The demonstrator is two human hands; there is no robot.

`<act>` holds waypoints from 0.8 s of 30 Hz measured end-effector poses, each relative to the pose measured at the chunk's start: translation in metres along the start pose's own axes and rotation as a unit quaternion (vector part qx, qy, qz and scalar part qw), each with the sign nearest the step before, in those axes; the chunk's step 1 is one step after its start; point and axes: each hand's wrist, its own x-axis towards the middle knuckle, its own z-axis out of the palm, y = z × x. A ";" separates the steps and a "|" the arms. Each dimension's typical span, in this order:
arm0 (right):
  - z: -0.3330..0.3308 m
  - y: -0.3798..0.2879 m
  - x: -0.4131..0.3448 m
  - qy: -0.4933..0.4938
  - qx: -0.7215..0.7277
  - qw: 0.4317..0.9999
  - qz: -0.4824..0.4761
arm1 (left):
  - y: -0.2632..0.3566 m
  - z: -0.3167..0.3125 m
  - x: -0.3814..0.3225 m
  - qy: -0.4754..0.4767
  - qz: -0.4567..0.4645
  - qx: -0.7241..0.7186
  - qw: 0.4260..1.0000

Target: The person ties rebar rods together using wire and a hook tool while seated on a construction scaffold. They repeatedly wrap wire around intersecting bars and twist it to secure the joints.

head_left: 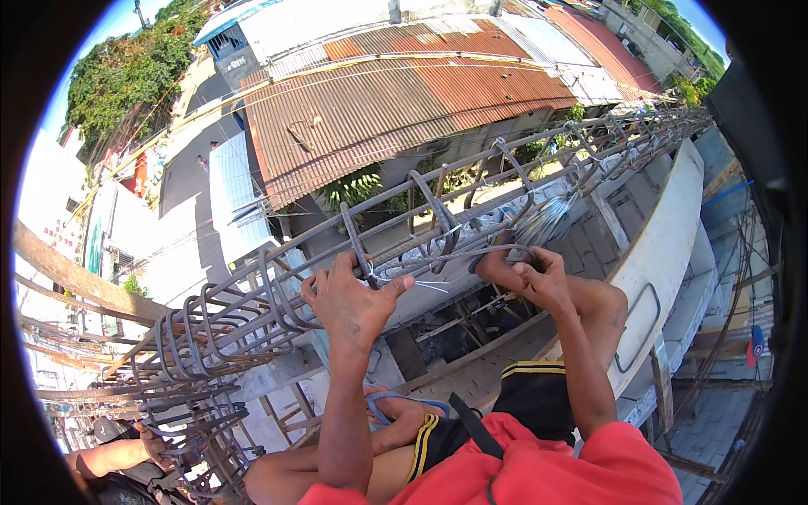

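Observation:
A long cage of ribbed steel rebar (404, 245) runs across in front of me, ringed by bent stirrups. My left hand (353, 303) is at the cage, its fingers curled about one stirrup (351, 230) and the thumb spread to the right. White tie wire (432, 285) is looped at that stirrup, its loose ends sticking out past the thumb. My right hand (544, 278) pinches the curved end of a thin steel rod (467, 254), which extends left along the cage. Just above that hand, a bundle of tie wires (546, 218) hangs on the cage.
Below the cage are a concrete block wall (622, 208) and a wooden plank (480, 363). A pale curved panel (663, 252) with a loose stirrup (639, 328) stands right. Another person's hand (154, 445) touches rebar at lower left. Overhead cables (404, 57) cross before rusty roofing (379, 107).

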 end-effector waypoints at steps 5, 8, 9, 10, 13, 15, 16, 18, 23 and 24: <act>-0.013 -0.075 -0.025 -0.011 -0.127 0.991 0.034 | -0.004 0.040 0.001 0.174 0.043 0.080 0.980; 0.003 -0.056 -0.034 -0.157 -0.071 0.977 0.127 | -0.014 0.052 0.001 0.228 0.093 0.096 0.964; 0.006 -0.045 -0.034 -0.212 -0.074 0.958 0.180 | -0.016 0.055 0.000 0.233 0.105 0.102 0.961; 0.013 -0.031 -0.031 -0.202 -0.046 0.964 0.165 | -0.017 0.056 0.001 0.243 0.107 0.103 0.959; 0.025 0.000 -0.030 -0.086 0.073 0.989 0.094 | -0.014 0.056 0.001 0.271 0.127 0.119 0.947; 0.024 0.006 -0.030 -0.128 0.044 0.979 0.151 | -0.011 0.054 -0.001 0.259 0.129 0.120 0.950; 0.023 0.003 -0.031 -0.162 0.105 0.964 0.183 | -0.010 0.054 0.000 0.250 0.126 0.121 0.952; 0.010 -0.013 -0.032 -0.271 0.287 0.877 0.276 | -0.008 0.055 0.000 0.249 0.133 0.131 0.950; -0.016 -0.071 -0.060 -0.055 -0.179 0.973 -0.137 | -0.014 0.060 0.002 0.279 0.133 0.161 0.937; -0.027 -0.076 -0.067 0.036 -0.077 0.989 -0.120 | -0.014 0.062 0.003 0.293 0.130 0.155 0.935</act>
